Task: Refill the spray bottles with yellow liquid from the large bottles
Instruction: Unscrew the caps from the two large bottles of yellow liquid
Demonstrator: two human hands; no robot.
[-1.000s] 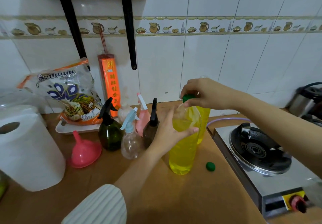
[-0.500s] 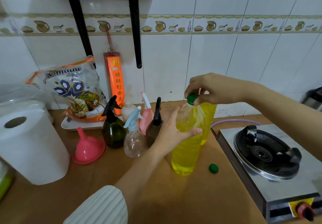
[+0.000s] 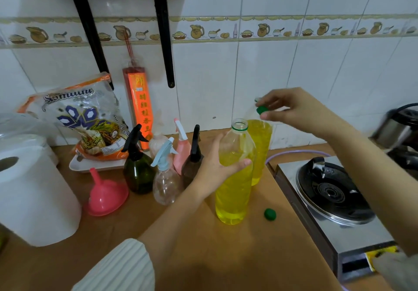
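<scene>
two large bottles (image 3: 234, 177), five spray bottles (image 3: 165, 177) (two green caps (image 3: 269, 214)).

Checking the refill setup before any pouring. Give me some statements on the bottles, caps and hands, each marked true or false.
1. The front large bottle has its neck open. True.
2. The right hand pinches a green cap. True.
3. The pink funnel sits in a spray bottle's neck. False: it lies on the counter.
4. The left hand grips the clear spray bottle. False: it holds the front large bottle.
5. A second green cap lies on the counter. True.
</scene>
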